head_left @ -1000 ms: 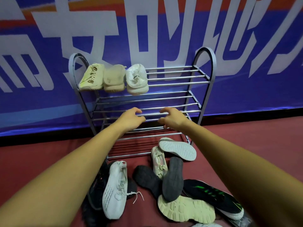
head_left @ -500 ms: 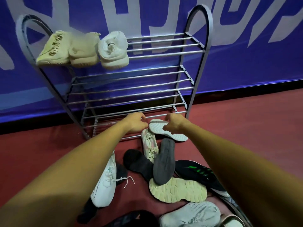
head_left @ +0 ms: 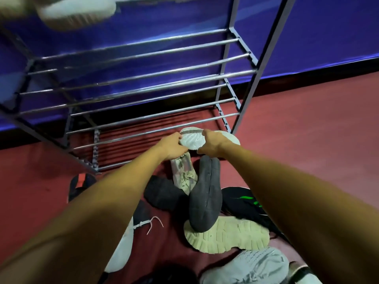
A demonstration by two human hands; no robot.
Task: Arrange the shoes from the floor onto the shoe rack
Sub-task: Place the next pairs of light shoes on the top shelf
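A white shoe (head_left: 192,139) lies sole-up on the red floor in front of the metal shoe rack (head_left: 143,78). My left hand (head_left: 171,147) touches its left end and my right hand (head_left: 213,145) closes over its middle. Just below lies its beige mate (head_left: 183,173), upright with laces showing. Around them are a dark grey shoe (head_left: 205,193) sole-up, a black shoe (head_left: 162,194), a cream lugged-sole shoe (head_left: 227,235) and a black shoe with green stripes (head_left: 244,199). A blurred pale shoe (head_left: 78,12) sits on the rack's top shelf.
A white laced shoe (head_left: 123,249) lies under my left forearm, a black-and-red shoe (head_left: 81,184) lies left of it, and a light grey shoe (head_left: 250,265) is at the bottom. A blue banner wall (head_left: 328,37) stands behind the rack. Bare red floor (head_left: 307,130) spreads to the right.
The camera has tilted down and moved closer. Both hands have dropped from the rack's bars to the sole-up white shoe on the floor and closed on it.
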